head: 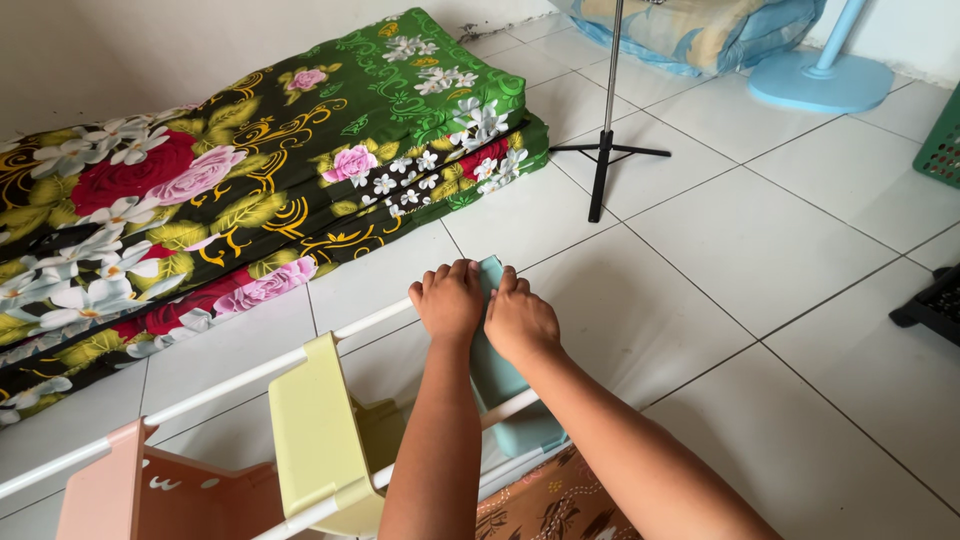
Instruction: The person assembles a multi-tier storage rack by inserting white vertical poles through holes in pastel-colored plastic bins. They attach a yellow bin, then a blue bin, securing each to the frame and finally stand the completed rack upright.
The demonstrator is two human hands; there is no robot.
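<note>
Pressing down side by side, the left hand (448,298) and the right hand (519,320) both rest on the top edge of a pale teal plastic end panel (497,375) that stands upright on the white tiled floor (780,250). The fingers (440,277) of the left hand curl over the panel's top corner, just where a thin white rod (235,378) meets it; the right hand's fingers fold over the same edge, touching the left hand. Each grip is closed down onto the panel rather than wrapped round it, knuckles up, thumbs hidden.

The teal panel is the end piece of a small rack lying across the lower part of the view. Along the white rods, nearer the camera's left, stand a pale yellow plastic panel (318,440) and, further left, a pale pink plastic panel (105,495) with cut-out shapes in it. A second white rod (510,405) crosses lower down, in front of the teal panel.

Beyond the rack, against the wall, lies a folded mattress (250,190) in a dark green floral cover with red, pink and white flowers. A black tripod stand (606,150) rises from the tiles near its corner. Further back sit a light blue round fan base (820,80) and a blue and yellow patterned cushion (690,30).
</note>
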